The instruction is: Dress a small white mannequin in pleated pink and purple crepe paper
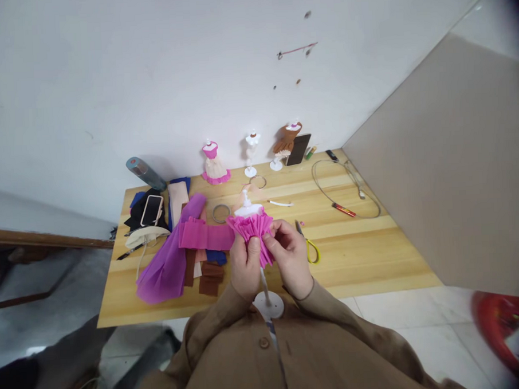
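Ruffle [253, 224] of pink crepe-like material wraps white dress form [247, 211], upright at our 12 o'clock over counter [365, 253]. Both hands clamped on folds: left hand [245, 269] at ruffle's 7 o'clock, right hand [294, 263] at 4 o'clock. Step looks like gathering pleats; next move, we judge, calls for firm left pinch while right evens folds. Pink strip [207, 237] at 9 o'clock; whether joined, we cannot tell. Scissors [305, 240] at 3 o'clock, unheld.
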A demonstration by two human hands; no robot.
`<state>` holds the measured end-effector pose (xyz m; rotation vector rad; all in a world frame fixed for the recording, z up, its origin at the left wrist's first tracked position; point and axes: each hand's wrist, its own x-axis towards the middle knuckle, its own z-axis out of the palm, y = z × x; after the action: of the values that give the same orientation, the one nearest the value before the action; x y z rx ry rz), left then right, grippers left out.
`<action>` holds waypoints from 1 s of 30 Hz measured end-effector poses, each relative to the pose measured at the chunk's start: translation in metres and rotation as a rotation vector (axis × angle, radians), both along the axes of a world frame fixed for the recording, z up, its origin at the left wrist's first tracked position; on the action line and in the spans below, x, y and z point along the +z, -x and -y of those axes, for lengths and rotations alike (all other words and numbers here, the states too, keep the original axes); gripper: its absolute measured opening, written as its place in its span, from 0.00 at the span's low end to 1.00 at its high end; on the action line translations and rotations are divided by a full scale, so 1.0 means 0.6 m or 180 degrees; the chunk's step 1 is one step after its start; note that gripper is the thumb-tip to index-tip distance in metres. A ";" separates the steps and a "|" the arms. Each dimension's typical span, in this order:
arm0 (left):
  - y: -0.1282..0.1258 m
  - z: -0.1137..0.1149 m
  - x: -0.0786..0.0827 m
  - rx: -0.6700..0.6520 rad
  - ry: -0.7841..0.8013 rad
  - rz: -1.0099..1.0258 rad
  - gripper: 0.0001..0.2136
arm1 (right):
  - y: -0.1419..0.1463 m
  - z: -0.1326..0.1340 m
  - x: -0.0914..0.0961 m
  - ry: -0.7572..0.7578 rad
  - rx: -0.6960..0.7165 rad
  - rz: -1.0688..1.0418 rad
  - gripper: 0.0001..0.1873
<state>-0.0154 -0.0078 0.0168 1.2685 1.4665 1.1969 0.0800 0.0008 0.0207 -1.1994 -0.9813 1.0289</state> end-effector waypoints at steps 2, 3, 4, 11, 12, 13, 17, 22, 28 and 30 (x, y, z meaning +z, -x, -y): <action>0.001 0.000 0.000 -0.0038 -0.0041 -0.0011 0.10 | 0.000 0.000 0.002 0.0012 -0.0018 -0.0004 0.06; 0.002 0.001 0.000 -0.0056 -0.0067 -0.0008 0.09 | 0.001 0.000 0.003 0.0013 -0.0024 -0.0004 0.06; 0.003 0.001 -0.001 -0.0069 -0.0091 -0.0001 0.09 | 0.001 0.000 0.003 0.0015 -0.0024 -0.0001 0.06; 0.005 0.000 -0.011 0.0035 -0.0073 -0.0068 0.10 | -0.001 -0.004 0.004 0.0057 0.0163 0.0006 0.08; 0.005 0.000 -0.012 0.0052 -0.0072 -0.0086 0.10 | -0.003 -0.005 0.004 0.0052 0.0193 -0.0005 0.08; 0.005 0.000 -0.013 0.0061 -0.0071 -0.0097 0.10 | -0.005 -0.006 0.005 0.0047 0.0224 -0.0020 0.08; 0.006 -0.002 -0.013 0.0086 -0.0101 -0.0090 0.10 | -0.013 -0.009 0.011 0.0074 0.0390 -0.0010 0.08; 0.007 -0.005 -0.012 0.0143 -0.0110 0.0131 0.12 | -0.020 -0.008 0.023 0.0172 0.0633 -0.0141 0.10; 0.008 -0.009 -0.007 0.0132 -0.0011 0.0332 0.14 | -0.023 -0.008 0.021 0.0241 0.0595 -0.0263 0.13; 0.009 -0.011 -0.006 0.0125 -0.0019 0.0338 0.15 | -0.026 -0.009 0.020 0.0263 0.0665 -0.0400 0.14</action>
<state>-0.0209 -0.0014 0.0133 1.1669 1.4171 1.2759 0.0955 0.0064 0.0329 -1.1008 -0.9873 1.3053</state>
